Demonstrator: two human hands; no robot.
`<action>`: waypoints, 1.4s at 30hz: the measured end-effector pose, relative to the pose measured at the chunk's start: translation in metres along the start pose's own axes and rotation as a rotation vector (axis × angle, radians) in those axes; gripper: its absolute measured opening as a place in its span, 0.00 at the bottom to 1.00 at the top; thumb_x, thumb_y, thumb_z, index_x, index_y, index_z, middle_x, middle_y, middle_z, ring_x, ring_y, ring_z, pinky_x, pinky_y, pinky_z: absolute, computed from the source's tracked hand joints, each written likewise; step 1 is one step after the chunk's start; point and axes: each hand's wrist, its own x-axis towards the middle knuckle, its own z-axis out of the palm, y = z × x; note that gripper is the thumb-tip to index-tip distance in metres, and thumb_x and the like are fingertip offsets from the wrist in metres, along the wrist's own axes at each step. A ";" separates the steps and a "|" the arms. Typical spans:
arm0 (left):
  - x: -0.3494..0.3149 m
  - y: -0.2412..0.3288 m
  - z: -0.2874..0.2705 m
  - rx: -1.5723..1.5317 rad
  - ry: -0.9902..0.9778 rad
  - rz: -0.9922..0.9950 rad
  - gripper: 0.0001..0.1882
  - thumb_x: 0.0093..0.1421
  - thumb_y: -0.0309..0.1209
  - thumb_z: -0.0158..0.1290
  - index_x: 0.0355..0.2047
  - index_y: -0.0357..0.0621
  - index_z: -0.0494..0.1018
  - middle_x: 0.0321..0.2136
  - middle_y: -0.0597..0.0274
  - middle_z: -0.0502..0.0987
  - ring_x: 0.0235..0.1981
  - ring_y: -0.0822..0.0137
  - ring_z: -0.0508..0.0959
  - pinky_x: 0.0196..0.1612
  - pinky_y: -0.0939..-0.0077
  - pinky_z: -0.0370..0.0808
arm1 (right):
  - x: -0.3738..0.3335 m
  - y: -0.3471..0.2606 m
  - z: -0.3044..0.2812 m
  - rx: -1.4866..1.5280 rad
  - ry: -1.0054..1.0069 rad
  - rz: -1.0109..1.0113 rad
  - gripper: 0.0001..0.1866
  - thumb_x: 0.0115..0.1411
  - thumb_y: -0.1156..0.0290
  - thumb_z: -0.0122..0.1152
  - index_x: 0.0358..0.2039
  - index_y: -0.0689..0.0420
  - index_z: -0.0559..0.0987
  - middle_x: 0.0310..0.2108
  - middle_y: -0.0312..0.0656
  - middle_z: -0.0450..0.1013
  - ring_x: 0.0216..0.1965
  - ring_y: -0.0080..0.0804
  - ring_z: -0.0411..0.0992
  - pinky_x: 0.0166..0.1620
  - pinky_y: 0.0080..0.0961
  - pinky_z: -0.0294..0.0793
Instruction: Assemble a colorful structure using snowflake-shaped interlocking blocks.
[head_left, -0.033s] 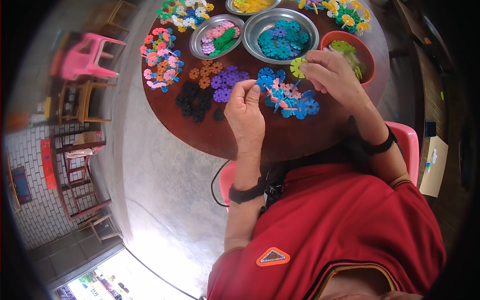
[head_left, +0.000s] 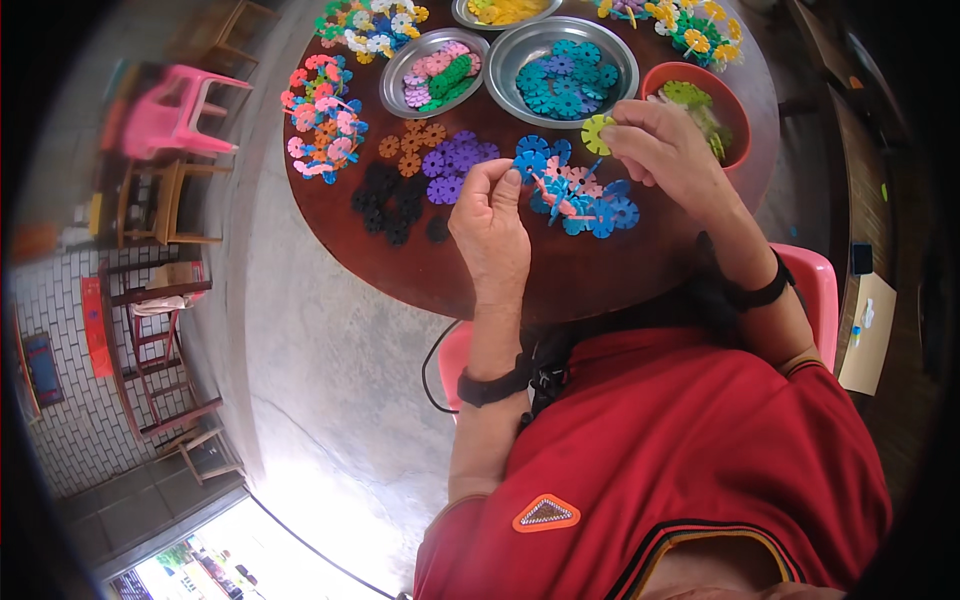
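I sit at a round brown table (head_left: 560,280). My left hand (head_left: 490,225) pinches the left edge of a flat assembly of blue and pink snowflake discs (head_left: 585,198) that lies on the table. My right hand (head_left: 665,150) is raised just above the assembly's far side and holds a yellow-green disc (head_left: 597,133) between thumb and fingers. Both wrists wear dark bands.
On the table's far side stand a metal bowl of pink and green discs (head_left: 433,72), a metal bowl of blue discs (head_left: 563,70) and a red bowl of green discs (head_left: 700,100). Purple (head_left: 455,162), orange (head_left: 410,145) and black (head_left: 390,200) piles lie left. A pink chair (head_left: 170,110) stands far left.
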 end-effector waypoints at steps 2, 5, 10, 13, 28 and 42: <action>0.000 0.003 0.001 -0.056 0.007 -0.023 0.08 0.61 0.30 0.54 0.35 0.35 0.74 0.27 0.66 0.76 0.28 0.76 0.75 0.34 0.82 0.72 | 0.000 0.003 -0.001 -0.001 -0.004 -0.005 0.15 0.59 0.65 0.52 0.19 0.61 0.71 0.10 0.32 0.63 0.14 0.16 0.61 0.19 0.19 0.59; -0.003 0.007 0.003 -0.112 -0.029 0.027 0.08 0.60 0.28 0.56 0.34 0.35 0.74 0.28 0.66 0.76 0.28 0.76 0.75 0.34 0.83 0.73 | 0.001 0.010 0.002 0.024 -0.062 -0.012 0.14 0.61 0.65 0.51 0.22 0.61 0.72 0.14 0.34 0.67 0.15 0.17 0.63 0.19 0.17 0.61; -0.005 0.012 0.007 -0.328 -0.223 -0.081 0.06 0.57 0.25 0.58 0.32 0.35 0.74 0.23 0.67 0.75 0.24 0.78 0.71 0.29 0.84 0.70 | -0.001 0.005 0.011 0.239 -0.126 0.148 0.11 0.64 0.64 0.49 0.31 0.59 0.72 0.24 0.38 0.74 0.22 0.20 0.72 0.23 0.15 0.68; -0.004 0.012 0.005 -0.294 -0.258 -0.104 0.04 0.56 0.23 0.56 0.31 0.35 0.74 0.23 0.66 0.75 0.24 0.78 0.72 0.29 0.83 0.70 | -0.005 0.005 0.014 0.273 -0.096 0.207 0.11 0.64 0.64 0.48 0.32 0.58 0.72 0.25 0.38 0.75 0.24 0.21 0.74 0.24 0.15 0.69; 0.010 0.001 -0.026 0.364 -0.306 -0.054 0.05 0.56 0.24 0.52 0.33 0.39 0.74 0.26 0.60 0.78 0.27 0.69 0.76 0.32 0.76 0.71 | -0.010 0.006 0.010 0.333 -0.058 -0.021 0.11 0.63 0.68 0.49 0.26 0.60 0.72 0.24 0.36 0.75 0.21 0.16 0.71 0.21 0.14 0.69; 0.006 0.000 -0.014 0.364 -0.282 -0.219 0.06 0.58 0.22 0.53 0.37 0.38 0.73 0.28 0.67 0.76 0.31 0.76 0.74 0.36 0.82 0.70 | -0.011 0.007 -0.019 0.358 0.030 -0.148 0.12 0.61 0.69 0.52 0.22 0.62 0.72 0.19 0.35 0.72 0.21 0.16 0.69 0.25 0.15 0.68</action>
